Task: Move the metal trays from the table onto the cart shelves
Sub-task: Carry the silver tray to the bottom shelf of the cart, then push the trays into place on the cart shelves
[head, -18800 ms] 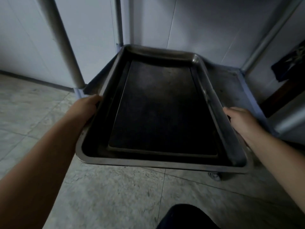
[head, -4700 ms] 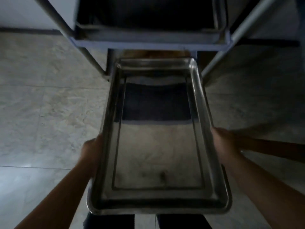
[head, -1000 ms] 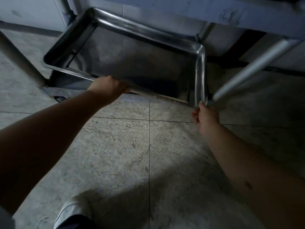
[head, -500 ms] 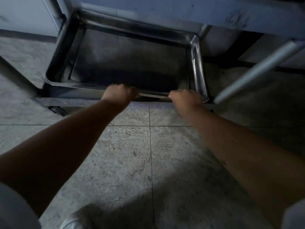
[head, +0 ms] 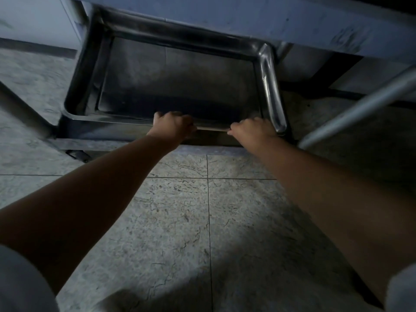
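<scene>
I am crouched at the cart, seating a metal tray on its bottom shelf, under the shelf above. My left hand and right hand both have their fingers curled over the tray's near rim, gripping it. I judge this the final push of the placement; next I need to slide it in squarely, then let go. The tray is a shallow rectangle of dull steel with rounded corners, a rolled shiny lip and a flat recessed floor. Below me lies veined stone tile.
</scene>
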The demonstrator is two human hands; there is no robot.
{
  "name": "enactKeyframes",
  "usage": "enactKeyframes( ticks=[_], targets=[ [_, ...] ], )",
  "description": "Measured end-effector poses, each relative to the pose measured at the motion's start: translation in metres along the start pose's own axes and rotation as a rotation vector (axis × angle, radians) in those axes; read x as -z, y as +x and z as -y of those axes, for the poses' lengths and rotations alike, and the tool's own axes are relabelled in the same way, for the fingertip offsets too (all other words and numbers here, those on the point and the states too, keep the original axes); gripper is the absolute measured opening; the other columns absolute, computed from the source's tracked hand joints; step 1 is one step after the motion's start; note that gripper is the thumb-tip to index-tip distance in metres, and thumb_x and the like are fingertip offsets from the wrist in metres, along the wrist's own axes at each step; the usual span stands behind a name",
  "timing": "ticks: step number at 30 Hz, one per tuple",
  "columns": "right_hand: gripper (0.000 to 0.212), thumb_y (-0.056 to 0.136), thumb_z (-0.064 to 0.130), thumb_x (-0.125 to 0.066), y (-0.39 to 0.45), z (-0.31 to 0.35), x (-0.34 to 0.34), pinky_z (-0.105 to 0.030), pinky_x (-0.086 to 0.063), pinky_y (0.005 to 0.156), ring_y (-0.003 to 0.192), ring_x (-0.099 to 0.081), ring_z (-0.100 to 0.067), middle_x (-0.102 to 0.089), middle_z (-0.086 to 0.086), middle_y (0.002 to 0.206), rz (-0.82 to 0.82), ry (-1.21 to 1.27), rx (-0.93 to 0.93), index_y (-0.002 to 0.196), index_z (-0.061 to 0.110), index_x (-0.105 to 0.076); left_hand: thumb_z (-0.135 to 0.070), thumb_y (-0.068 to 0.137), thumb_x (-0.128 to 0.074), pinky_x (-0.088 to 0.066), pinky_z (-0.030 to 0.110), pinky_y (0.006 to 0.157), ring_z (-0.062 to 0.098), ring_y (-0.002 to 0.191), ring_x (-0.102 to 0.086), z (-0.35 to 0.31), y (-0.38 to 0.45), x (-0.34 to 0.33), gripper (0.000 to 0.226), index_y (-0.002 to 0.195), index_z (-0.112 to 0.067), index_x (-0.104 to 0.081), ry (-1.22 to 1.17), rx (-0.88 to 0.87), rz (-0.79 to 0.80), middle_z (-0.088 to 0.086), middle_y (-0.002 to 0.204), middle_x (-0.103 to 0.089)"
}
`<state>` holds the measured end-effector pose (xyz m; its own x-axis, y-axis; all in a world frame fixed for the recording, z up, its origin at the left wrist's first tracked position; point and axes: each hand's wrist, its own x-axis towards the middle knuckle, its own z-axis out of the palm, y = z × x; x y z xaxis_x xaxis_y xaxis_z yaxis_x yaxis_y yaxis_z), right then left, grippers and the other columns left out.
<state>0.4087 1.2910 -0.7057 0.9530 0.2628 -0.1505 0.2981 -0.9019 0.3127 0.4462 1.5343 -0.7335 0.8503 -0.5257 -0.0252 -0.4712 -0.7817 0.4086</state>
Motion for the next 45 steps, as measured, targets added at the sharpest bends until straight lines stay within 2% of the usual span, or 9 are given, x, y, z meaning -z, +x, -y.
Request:
enactKeyframes(
  ticks=[3,6,9,12,19,27,31,35,45],
  targets=[
    [0.034,0.102,0.039,-0.038,-0.002,0.005,0.006,-0.035,-0.037,0.066,0.092,-0.062,-0.036,-0.067,-0.013,0.100,0.028,0.041,-0.035,0.105,0.015,-0.062,-0.036,0.102,-0.047,-0.029,0.048,0.097,0.033,0.104,-0.055,-0.002,0.002,0.002,0.028,0.112,-0.014,-0.062,-0.054,0.036,0.021,0.011,0.108,-0.060],
    [0.035,0.101,0.041,-0.037,-0.006,0.013,0.009,-0.039,-0.041,0.080,0.107,-0.057,-0.032,-0.067,-0.011,0.111,0.050,0.116,-0.172,0.112,0.018,-0.061,-0.048,0.101,-0.042,-0.025,0.052,0.104,0.035,0.129,-0.044,-0.004,0.000,0.001,0.045,0.134,-0.019,-0.052,-0.001,0.073,0.035,0.014,0.136,-0.052],
    [0.068,0.093,0.057,-0.038,-0.019,0.026,0.007,-0.052,-0.011,0.115,0.146,-0.016,-0.026,-0.032,-0.007,0.156,0.137,0.106,-0.225,0.149,0.020,-0.025,-0.073,0.091,-0.021,-0.013,0.059,0.115,0.033,0.151,-0.009,-0.009,-0.014,-0.005,0.078,0.154,-0.026,-0.024,0.151,0.082,0.015,0.014,0.164,-0.017],
    [0.093,0.082,0.076,-0.033,-0.043,0.040,0.011,-0.055,0.000,0.116,0.148,0.006,-0.025,-0.003,-0.003,0.164,0.173,0.201,-0.230,0.154,0.024,-0.007,-0.085,0.082,-0.011,-0.006,0.061,0.115,0.031,0.152,0.006,-0.024,-0.039,0.001,0.089,0.155,-0.033,-0.010,0.200,0.169,0.006,0.011,0.167,0.002],
    [0.114,0.061,0.095,-0.021,-0.140,0.054,0.087,-0.061,0.002,0.112,0.146,0.019,-0.023,0.016,0.001,0.162,0.432,0.409,-0.237,0.152,0.032,0.003,-0.096,0.066,0.004,0.005,0.066,0.111,0.027,0.144,0.026,-0.096,-0.161,0.071,0.103,0.151,-0.040,0.017,0.170,0.363,0.251,0.007,0.159,0.029],
    [0.114,0.058,0.097,-0.011,-0.278,0.021,0.313,-0.061,0.004,0.112,0.143,0.027,-0.024,0.032,0.003,0.154,0.479,0.472,-0.134,0.151,0.034,0.012,-0.095,0.065,0.005,0.006,0.058,0.116,0.027,0.145,0.024,-0.229,-0.259,0.302,0.107,0.154,-0.036,0.011,0.240,0.409,0.280,0.006,0.159,0.025],
    [0.116,0.056,0.099,-0.012,-0.326,-0.005,0.440,-0.061,0.005,0.111,0.144,0.024,-0.023,0.024,0.003,0.158,0.439,0.529,-0.183,0.151,0.035,0.008,-0.096,0.064,0.003,0.009,0.056,0.116,0.025,0.144,0.028,-0.314,-0.288,0.418,0.108,0.154,-0.037,0.014,0.263,0.350,0.278,0.002,0.160,0.027],
    [0.116,0.057,0.097,-0.018,-0.349,-0.029,0.552,-0.061,0.000,0.112,0.146,0.017,-0.024,0.016,0.001,0.162,0.370,0.549,-0.163,0.152,0.035,0.004,-0.094,0.068,-0.004,-0.001,0.056,0.119,0.024,0.150,0.017,-0.371,-0.311,0.519,0.106,0.156,-0.035,0.008,0.253,0.304,0.298,0.004,0.165,0.019],
    [0.122,0.053,0.097,-0.027,-0.307,-0.049,0.711,-0.060,-0.012,0.112,0.148,0.008,-0.024,0.013,0.001,0.163,0.140,0.475,-0.211,0.152,0.033,0.003,-0.079,0.084,-0.035,-0.013,0.055,0.119,0.027,0.153,0.004,-0.352,-0.295,0.668,0.096,0.157,-0.029,0.002,0.270,0.284,0.103,0.005,0.168,0.006]
  ],
)
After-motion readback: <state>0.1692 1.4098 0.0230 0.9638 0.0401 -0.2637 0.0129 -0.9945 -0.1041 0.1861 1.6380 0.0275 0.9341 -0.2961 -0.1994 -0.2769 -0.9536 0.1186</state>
